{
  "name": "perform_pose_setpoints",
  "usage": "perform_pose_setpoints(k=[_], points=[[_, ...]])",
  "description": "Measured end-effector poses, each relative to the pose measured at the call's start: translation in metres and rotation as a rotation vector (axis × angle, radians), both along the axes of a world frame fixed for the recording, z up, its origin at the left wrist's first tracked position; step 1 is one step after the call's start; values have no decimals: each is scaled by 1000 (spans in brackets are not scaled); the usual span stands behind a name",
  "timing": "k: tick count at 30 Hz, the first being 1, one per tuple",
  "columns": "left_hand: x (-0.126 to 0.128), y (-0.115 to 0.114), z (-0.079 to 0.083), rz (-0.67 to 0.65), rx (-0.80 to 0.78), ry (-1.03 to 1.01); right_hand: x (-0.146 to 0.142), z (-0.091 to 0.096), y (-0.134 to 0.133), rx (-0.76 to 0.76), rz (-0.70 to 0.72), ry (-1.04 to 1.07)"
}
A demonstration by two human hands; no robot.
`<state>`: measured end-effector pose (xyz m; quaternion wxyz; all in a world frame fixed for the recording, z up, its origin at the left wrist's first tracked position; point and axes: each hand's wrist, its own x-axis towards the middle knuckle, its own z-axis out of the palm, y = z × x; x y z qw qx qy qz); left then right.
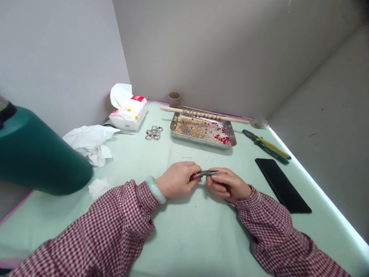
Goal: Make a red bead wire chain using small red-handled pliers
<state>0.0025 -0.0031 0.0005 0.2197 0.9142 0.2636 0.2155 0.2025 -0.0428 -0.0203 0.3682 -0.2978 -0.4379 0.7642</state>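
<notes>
My left hand [179, 179], with a pale green bangle [155, 190] at its wrist, is closed around the handles of small pliers [205, 173]. Their grey jaws point right, toward the fingertips of my right hand [227, 183]. Thumb and fingers of that hand are pinched together at the jaw tips; whatever they hold is too small or hidden to make out. Beyond the hands stands a metal tray [202, 142] of gold, clear and red beads. Several small beaded rings [154, 133] lie left of the tray.
A wooden stick [242, 121] wound with beads rests across the tray. Green-yellow pliers [267, 147] and a black phone-like slab [282, 185] lie at right. A tissue pack [129, 114], crumpled tissues [90, 141] and a big green bottle [35, 153] are at left. A small cup [174, 99] stands behind.
</notes>
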Motion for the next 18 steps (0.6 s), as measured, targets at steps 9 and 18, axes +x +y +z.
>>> perform_pose_setpoints(k=[9, 18], points=[[0, 0, 0, 0, -10, 4, 0, 1, 0, -9, -6, -17], [0, 0, 0, -1, -7, 0, 1, 0, 1, 8, 1, -19]])
